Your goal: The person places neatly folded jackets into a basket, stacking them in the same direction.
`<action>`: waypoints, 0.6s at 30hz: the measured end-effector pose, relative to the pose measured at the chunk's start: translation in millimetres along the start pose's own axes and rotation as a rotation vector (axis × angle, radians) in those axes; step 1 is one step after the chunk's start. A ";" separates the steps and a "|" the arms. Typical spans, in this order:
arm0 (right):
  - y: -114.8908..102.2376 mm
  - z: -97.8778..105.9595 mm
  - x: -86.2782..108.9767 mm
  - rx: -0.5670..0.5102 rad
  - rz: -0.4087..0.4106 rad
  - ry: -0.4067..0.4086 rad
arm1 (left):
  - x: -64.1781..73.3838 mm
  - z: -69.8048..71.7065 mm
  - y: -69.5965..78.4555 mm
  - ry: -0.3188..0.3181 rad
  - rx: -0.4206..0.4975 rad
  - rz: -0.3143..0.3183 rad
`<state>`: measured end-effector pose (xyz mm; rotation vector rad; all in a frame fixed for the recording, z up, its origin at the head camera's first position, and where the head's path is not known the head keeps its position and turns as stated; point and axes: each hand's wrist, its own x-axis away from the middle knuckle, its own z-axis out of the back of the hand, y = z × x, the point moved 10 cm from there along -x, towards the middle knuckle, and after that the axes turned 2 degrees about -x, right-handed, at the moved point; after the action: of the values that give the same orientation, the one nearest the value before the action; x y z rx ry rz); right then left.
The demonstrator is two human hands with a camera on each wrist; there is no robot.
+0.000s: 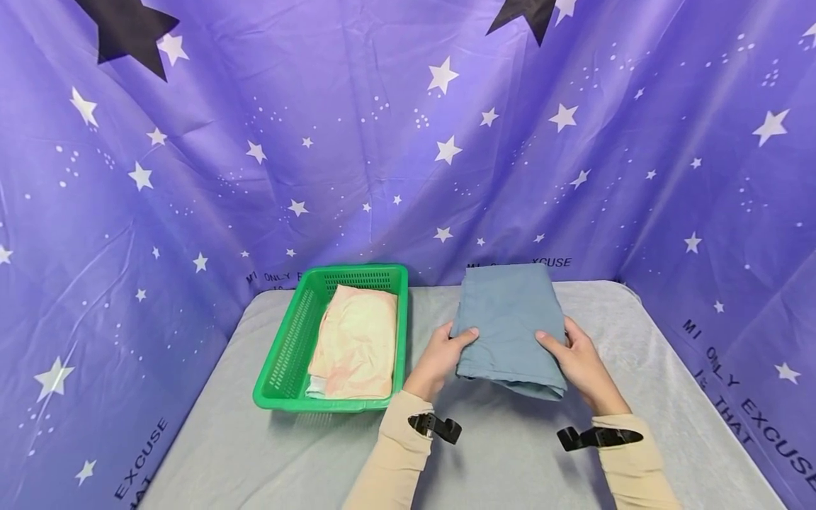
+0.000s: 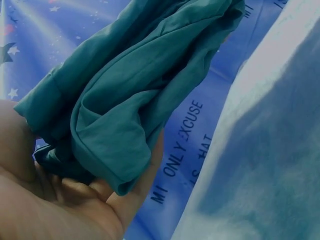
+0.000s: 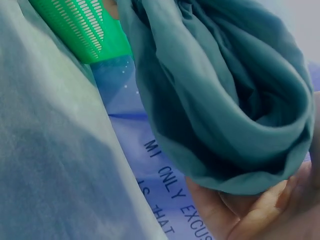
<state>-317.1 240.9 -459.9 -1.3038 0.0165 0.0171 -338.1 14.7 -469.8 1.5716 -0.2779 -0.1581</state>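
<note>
A folded blue-grey garment (image 1: 510, 322) is held up above the table by both hands, one at each side. My left hand (image 1: 440, 358) grips its left edge, thumb on top and fingers underneath. On the opposite edge my right hand (image 1: 583, 365) holds it the same way. Both wrist views show the folded layers of the cloth (image 2: 115, 120) from the near end, sagging a little open between thumb and fingers. To the left stands a green plastic basket (image 1: 264, 382) with a folded pale pink garment (image 1: 357, 340) inside and a bit of whitish cloth (image 1: 316, 387) under it.
A light grey cloth covers the table (image 1: 510, 467). Purple curtains (image 1: 357, 142) with stars and lettering hang behind it and along both sides. The basket's right wall is close to my left forearm. Black straps (image 1: 433, 427) with small mounts sit on both wrists.
</note>
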 end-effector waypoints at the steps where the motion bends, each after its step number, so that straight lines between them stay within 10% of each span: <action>1: -0.9 -1.3 -0.8 0.004 0.004 -0.004 | 0.2 1.7 0.6 -0.002 -0.005 0.004; 18: -20.6 -32.1 -8.0 -0.080 0.071 -0.111 | 9.5 35.3 11.7 0.043 -0.063 0.054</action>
<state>-324.6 204.5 -448.3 -1.3807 -0.0332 0.1519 -339.6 -21.8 -458.2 1.5020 -0.2790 -0.0900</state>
